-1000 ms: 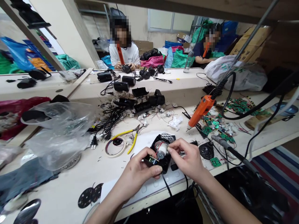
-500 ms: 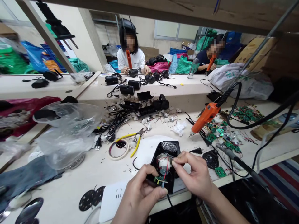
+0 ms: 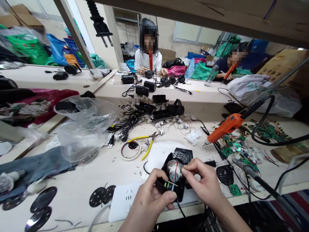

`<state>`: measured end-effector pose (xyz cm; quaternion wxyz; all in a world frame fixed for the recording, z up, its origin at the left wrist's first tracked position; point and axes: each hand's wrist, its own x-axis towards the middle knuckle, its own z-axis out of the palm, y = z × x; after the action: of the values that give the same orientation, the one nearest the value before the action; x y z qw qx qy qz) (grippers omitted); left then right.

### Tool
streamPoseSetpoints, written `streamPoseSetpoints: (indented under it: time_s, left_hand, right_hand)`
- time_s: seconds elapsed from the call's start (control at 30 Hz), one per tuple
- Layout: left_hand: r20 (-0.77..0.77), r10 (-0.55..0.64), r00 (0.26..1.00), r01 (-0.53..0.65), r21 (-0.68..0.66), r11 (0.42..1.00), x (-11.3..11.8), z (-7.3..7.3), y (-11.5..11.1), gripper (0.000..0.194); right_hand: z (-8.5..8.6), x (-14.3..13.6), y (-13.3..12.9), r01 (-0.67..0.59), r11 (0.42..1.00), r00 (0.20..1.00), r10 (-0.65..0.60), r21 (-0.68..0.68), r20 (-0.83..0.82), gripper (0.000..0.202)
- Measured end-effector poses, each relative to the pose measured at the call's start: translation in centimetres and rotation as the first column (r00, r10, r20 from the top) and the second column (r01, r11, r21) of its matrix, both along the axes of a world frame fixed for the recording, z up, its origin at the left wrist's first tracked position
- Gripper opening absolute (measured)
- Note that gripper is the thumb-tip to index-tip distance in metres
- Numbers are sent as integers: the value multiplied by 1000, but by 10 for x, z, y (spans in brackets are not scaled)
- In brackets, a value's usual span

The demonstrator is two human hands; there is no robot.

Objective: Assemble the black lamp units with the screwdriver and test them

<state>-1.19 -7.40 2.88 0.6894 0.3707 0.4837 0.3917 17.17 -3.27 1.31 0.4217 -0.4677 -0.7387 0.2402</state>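
In front of me an open black plastic housing (image 3: 180, 190) lies tilted, with a honeycomb grille (image 3: 180, 156) at its far end. Inside it sits a small round motor (image 3: 173, 176) with red wires. My left hand (image 3: 154, 195) is closed, thumb and fingers pinching a small green circuit board (image 3: 172, 183) at the housing's near end. At the motor's right side, my right hand (image 3: 204, 182) pinches with thumb and forefinger; whatever is between the tips is too small to make out. A black cord (image 3: 180, 207) runs down from the housing.
Yellow-handled cutters (image 3: 147, 149) and a tape roll (image 3: 124, 157) lie beyond my left hand. An orange electric screwdriver (image 3: 224, 129) hangs at right, near a soldering iron (image 3: 248, 169) and green circuit boards (image 3: 241, 148). A white socket plate (image 3: 123, 199) lies left. Two people work across the bench.
The whole view has shifted, so the bench things appear farther right. Both hands keep their grip at the housing, with only slight finger movement.
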Motion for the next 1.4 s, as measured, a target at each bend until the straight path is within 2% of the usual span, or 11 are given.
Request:
streamPoseSetpoints:
  time_s: [0.37, 0.63, 0.9, 1.1, 1.2, 1.4]
  left_hand:
    - [-35, -41, 999, 41, -13, 999, -7, -10, 1, 26]
    - [35, 27, 999, -26, -41, 999, -2, -10, 0, 28]
    - [7, 94, 996, -93, -57, 994, 1, -14, -2, 32]
    - [32, 118, 993, -116, -52, 992, 0, -12, 0, 38]
    - [52, 137, 989, -134, -53, 990, 0, -11, 3, 43]
    - [40, 144, 989, -141, -58, 988, 1, -9, 4, 44]
  right_hand:
    - [-2, 0, 0, -59, 997, 995, 55, 42, 84, 13]
    - [-2, -1, 1, -82, 997, 994, 83, -10, 71, 15]
    - [-6, 2, 1, -160, 981, 983, 169, -105, 76, 14]
    - [-2, 3, 4, -188, 973, 981, 192, -132, 15, 10]
    - [-1, 5, 4, -213, 961, 977, 214, -174, -15, 14]
    - [-7, 8, 3, -253, 927, 963, 213, -276, -168, 19]
